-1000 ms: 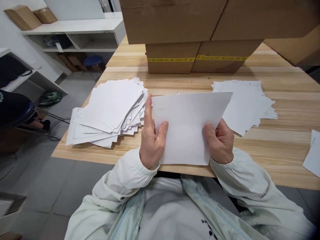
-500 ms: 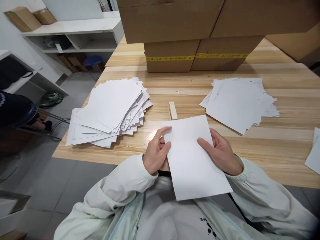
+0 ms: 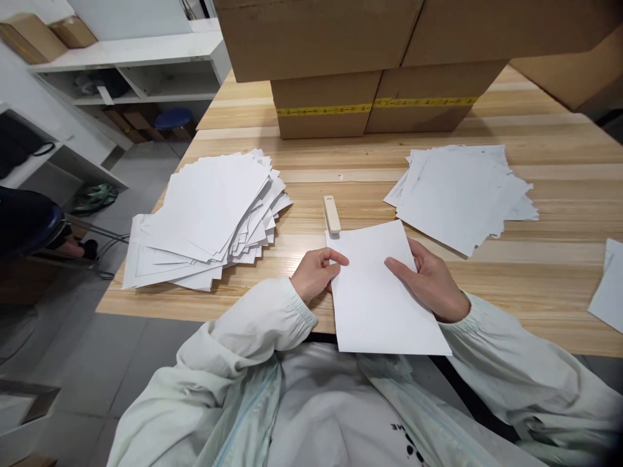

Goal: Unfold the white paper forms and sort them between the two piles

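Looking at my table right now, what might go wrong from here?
The left paper pile is fanned unevenly near the table's edge, so a sleeve might knock sheets off. The held paper overhangs the front edge and could slip if the right hand loosens.

Cardboard boxes bound with yellow tape, loose paper piles and white shelving surround a wood-topped table in what appears to be an office or packing workroom
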Action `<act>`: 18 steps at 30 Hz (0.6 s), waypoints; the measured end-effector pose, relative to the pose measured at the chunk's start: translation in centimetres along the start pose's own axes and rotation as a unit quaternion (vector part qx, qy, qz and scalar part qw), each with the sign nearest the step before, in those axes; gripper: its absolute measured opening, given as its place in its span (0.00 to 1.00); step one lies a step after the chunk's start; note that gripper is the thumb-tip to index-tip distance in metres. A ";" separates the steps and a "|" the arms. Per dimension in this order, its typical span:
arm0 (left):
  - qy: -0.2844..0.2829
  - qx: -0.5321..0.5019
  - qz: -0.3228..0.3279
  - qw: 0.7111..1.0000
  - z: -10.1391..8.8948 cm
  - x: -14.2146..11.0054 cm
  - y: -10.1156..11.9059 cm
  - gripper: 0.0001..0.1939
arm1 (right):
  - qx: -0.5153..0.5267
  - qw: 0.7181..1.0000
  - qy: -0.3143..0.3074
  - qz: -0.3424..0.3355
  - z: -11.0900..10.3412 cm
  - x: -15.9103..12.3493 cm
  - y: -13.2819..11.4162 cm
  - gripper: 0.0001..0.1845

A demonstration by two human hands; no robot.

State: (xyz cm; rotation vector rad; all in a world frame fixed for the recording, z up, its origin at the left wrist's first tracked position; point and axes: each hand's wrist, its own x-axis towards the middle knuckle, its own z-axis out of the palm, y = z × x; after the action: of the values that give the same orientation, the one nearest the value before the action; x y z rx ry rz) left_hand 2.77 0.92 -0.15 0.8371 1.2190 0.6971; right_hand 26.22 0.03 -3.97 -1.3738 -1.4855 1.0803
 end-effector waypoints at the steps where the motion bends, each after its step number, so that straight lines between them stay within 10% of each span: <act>1: 0.001 0.002 0.004 1.000 -0.1 0.3 -0.1 0.09 | -0.047 0.999 0.005 -0.020 -0.5 0.3 -0.1 0.31; 7: -0.013 -0.017 0.001 1.000 -0.6 1.2 -0.2 0.10 | -0.325 0.906 0.182 -0.198 -3.1 4.8 -4.8 0.31; 12: -0.007 -0.025 -0.015 1.000 -0.6 0.9 0.1 0.11 | -0.302 0.897 0.016 -0.322 3.4 12.4 -8.1 0.22; 18: -0.010 -0.015 -0.021 1.000 -0.7 1.0 0.2 0.10 | -0.364 0.874 -0.102 -0.304 12.2 16.9 -6.7 0.24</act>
State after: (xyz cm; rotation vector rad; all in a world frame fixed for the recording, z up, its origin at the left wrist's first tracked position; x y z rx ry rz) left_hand 2.32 1.92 -0.56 0.7905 1.2012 0.6699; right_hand 11.56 15.92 -0.86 -1.1099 -2.4211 0.2508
